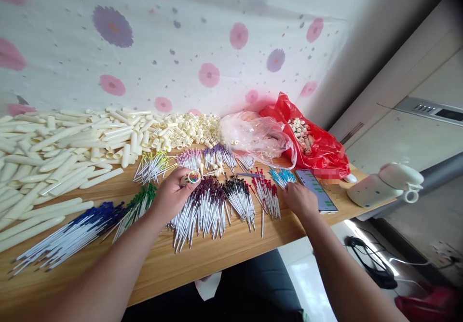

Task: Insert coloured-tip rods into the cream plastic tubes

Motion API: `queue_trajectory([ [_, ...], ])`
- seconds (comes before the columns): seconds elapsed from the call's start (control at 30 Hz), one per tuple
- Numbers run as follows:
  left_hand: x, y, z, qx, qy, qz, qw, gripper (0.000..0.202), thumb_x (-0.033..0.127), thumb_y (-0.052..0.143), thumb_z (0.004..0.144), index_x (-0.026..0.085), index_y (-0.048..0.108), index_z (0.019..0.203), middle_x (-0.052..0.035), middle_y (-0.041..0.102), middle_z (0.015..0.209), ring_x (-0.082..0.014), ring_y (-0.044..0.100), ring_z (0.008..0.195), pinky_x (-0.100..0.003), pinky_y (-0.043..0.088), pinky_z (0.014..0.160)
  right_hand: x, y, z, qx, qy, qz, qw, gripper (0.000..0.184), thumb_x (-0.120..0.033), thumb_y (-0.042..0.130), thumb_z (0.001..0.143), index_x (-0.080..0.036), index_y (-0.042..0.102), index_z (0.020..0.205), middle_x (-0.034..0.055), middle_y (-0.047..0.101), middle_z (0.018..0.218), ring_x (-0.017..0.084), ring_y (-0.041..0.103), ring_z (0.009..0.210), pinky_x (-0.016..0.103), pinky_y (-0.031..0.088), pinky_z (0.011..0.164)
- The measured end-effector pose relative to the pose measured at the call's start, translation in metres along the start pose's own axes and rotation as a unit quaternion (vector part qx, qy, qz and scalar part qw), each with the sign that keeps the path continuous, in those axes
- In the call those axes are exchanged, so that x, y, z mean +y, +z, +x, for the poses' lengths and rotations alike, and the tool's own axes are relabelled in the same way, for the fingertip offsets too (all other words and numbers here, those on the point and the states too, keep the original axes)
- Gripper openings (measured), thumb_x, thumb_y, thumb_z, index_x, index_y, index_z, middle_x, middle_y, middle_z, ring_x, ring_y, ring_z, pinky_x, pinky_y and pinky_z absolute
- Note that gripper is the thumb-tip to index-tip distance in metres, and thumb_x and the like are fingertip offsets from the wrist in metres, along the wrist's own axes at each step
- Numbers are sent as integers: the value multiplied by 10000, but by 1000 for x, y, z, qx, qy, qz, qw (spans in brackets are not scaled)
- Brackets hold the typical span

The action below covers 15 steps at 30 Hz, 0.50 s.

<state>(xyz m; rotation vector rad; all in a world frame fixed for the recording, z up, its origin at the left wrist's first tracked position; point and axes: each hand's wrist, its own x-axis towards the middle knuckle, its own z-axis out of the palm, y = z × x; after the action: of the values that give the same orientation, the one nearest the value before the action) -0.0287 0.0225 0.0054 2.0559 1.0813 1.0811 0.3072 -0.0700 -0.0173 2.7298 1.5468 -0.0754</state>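
Note:
My left hand is closed around a white pen barrel end whose face shows several coloured tips. It hovers over a pile of dark-tipped refills on the wooden table. My right hand rests knuckles up, fingers curled, beside red-tipped refills and touches the edge of a phone. What its fingers hold, if anything, is hidden.
Cream pen barrels are heaped at the left, with blue-tipped refills, green-tipped refills, a pile of springs, a clear bag and a red bag. A white lamp stands at the table's right end.

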Motion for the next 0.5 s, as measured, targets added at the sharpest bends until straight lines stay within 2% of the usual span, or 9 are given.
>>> queue_trajectory([
  [0.1,-3,0,-4,-1,-13,0,1000,223,380,513,832,189,523,718,26,480,645,-148,465,640,-257,379,627,7,-2,0,6,15,47,999,225,-230,433,833,-139,630,774,152,670,891,251,626,811,310,376,638],
  [0.2,-3,0,-5,-7,-21,-5,1000,242,392,505,833,183,522,712,23,489,648,-145,466,632,-257,380,626,16,-4,1,6,26,129,991,176,-252,487,785,-158,597,686,97,646,747,208,589,716,288,356,602],
  [0.3,-4,1,-7,-7,-38,-9,999,269,429,510,833,178,531,737,16,519,678,-150,485,655,-262,388,648,19,-7,-2,-13,18,257,966,179,-293,501,767,-161,575,672,50,599,630,153,535,586,265,368,550],
  [0.37,-6,3,-8,-9,-51,-14,999,279,446,514,832,178,543,761,9,548,702,-158,500,682,-263,392,656,17,-10,-8,-28,0,340,940,236,-367,487,790,-158,589,751,37,606,658,125,521,556,254,410,546],
  [0.43,-8,4,-9,-15,-63,-23,998,283,455,520,831,180,556,772,4,568,709,-166,512,702,-263,396,655,11,-14,-16,-48,-22,443,895,306,-440,524,783,-159,606,874,24,606,697,107,519,563,245,450,563],
  [0.47,-9,4,-9,-17,-68,-28,997,283,457,525,828,182,563,773,5,574,707,-169,516,706,-262,399,653,7,-16,-21,-67,-29,514,855,338,-453,582,754,-162,612,922,14,597,701,98,514,564,238,459,563],
  [0.5,-10,5,-10,-18,-71,-34,997,279,456,530,826,184,571,777,7,578,703,-169,521,706,-260,403,655,3,-17,-26,-93,-32,591,801,365,-441,652,714,-163,623,949,3,586,690,88,507,559,227,461,554],
])
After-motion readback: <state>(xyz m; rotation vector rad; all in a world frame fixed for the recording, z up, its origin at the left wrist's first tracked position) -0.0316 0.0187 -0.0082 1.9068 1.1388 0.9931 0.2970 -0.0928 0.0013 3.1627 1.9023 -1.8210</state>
